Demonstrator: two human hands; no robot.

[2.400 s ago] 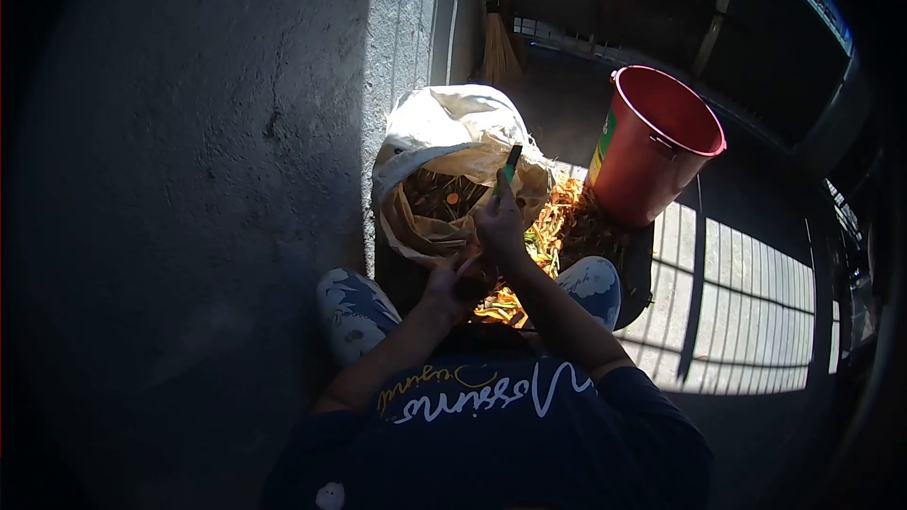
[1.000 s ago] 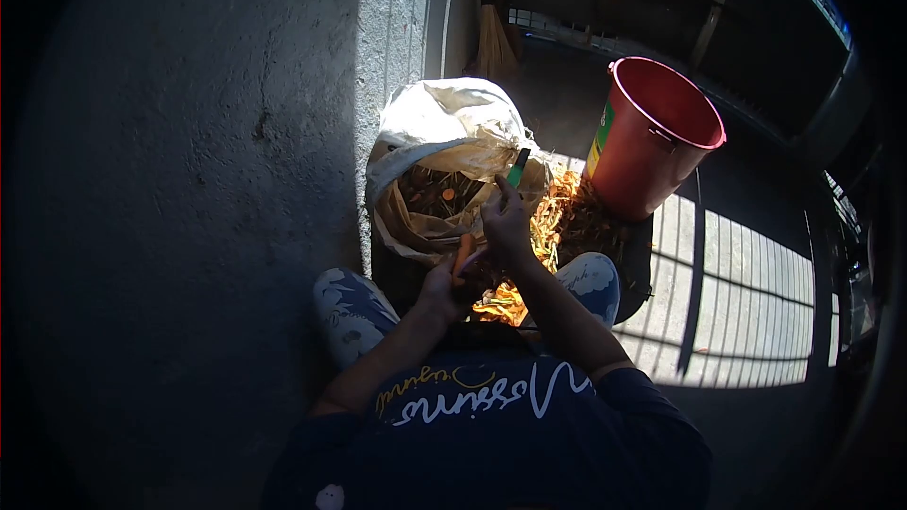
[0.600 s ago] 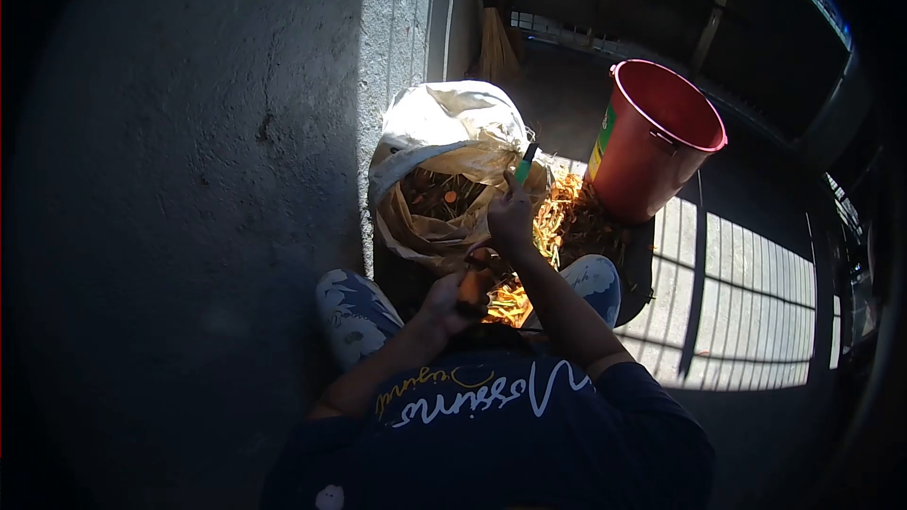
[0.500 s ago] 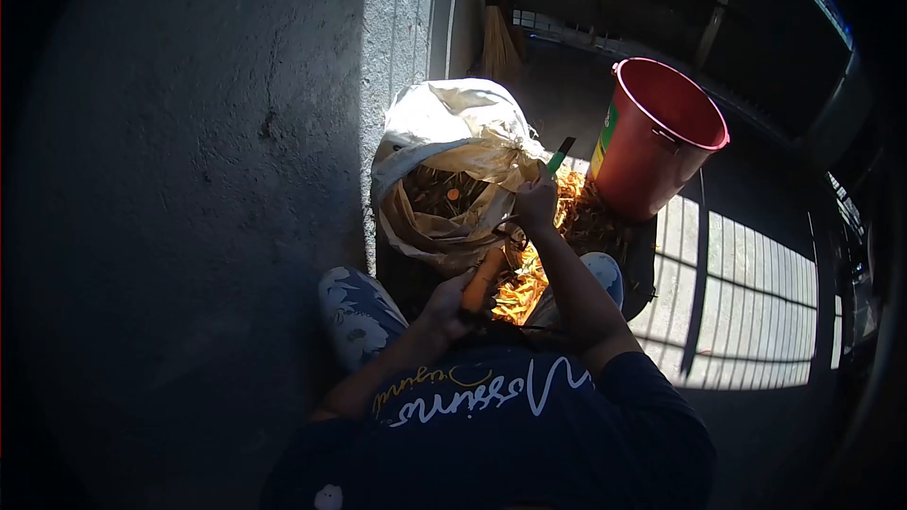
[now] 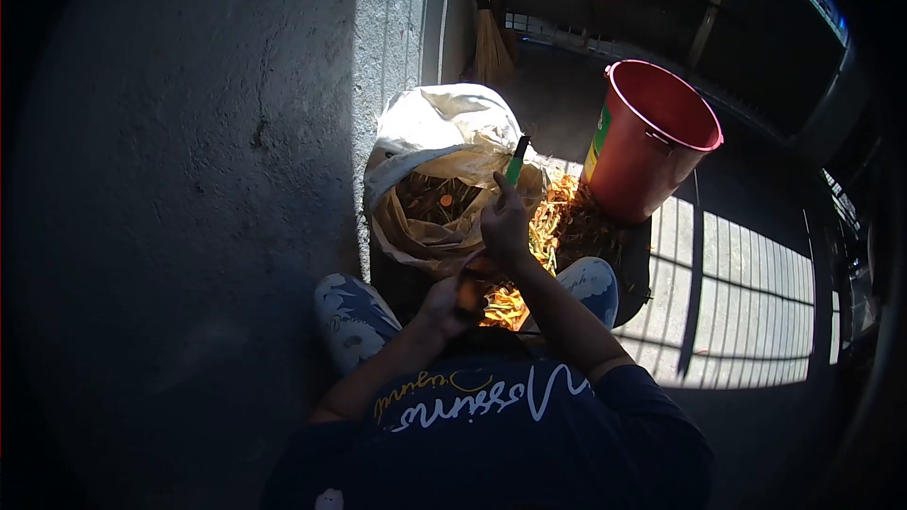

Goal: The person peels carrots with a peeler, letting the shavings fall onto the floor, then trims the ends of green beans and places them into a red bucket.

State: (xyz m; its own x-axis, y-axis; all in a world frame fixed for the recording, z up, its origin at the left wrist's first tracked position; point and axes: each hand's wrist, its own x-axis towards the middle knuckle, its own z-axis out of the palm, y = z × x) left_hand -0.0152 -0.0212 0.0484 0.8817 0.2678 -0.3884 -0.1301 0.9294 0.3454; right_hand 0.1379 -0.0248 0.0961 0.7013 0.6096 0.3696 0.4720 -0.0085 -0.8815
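My left hand (image 5: 442, 307) is wrapped round a carrot (image 5: 474, 285), which lies in shadow just below the sack's mouth. In my right hand (image 5: 504, 225) is a tool with a green handle (image 5: 515, 168), its dark end pointing up and away from me. The right hand is close to the carrot's far end; whether the tool touches it cannot be made out. An open whitish sack (image 5: 453, 113) stands in front, with dark scraps and one round orange piece (image 5: 447, 200) inside. Orange peelings (image 5: 505, 310) lie beneath my hands and to the right of the sack.
A red bucket (image 5: 652, 156) stands to the right of the sack, beside the peelings. A rough wall (image 5: 208, 161) runs along the left. Behind the sack a broom (image 5: 491, 47) leans in the corner. Barred sunlight falls on the floor (image 5: 746, 302) at right.
My right hand has come down and left, nearer the left hand, with the green-handled tool in it. The carrot has turned into shadow. The whole view has shifted slightly.
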